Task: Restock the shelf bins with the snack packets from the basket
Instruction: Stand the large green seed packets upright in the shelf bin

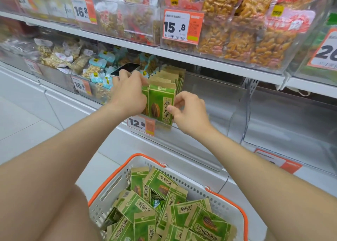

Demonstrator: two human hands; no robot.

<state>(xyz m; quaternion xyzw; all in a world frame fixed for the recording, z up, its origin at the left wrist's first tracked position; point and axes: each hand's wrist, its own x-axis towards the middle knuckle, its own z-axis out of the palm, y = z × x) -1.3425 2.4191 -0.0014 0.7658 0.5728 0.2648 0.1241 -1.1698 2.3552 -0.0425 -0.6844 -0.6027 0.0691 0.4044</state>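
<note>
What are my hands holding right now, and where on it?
The right hand pinches the front green paper snack packet by its right edge; the left hand grips the row of packets behind it at their top left corners.

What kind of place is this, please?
Most likely a snack aisle of a shop or supermarket. Clear shelf bins hold bagged snacks, orange price tags hang on their fronts, and a shopping basket holds green packets for restocking.

- Green snack packets (pixel 160 102) are stood upright in a row in the clear shelf bin (pixel 209 98).
- Further packets (pixel 138 206) are heaped in the white, orange-rimmed basket (pixel 182 180).
</note>
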